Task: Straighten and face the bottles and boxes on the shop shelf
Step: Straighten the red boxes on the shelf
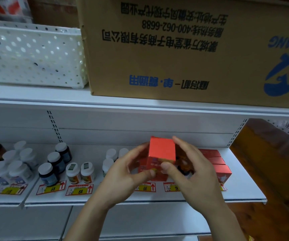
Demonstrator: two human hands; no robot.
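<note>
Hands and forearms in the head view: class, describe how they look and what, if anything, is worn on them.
Both the left hand and the right hand are bare: no gloves, rings, watch or bracelet show. Both forearms are uncovered down to the bottom edge of the picture, so no sleeve is visible. The fingernails look short and unpainted. No markings show on either hand.

Left hand (122, 173) and right hand (190, 168) grip a red box (162, 150) above the shelf (241, 188)
</note>
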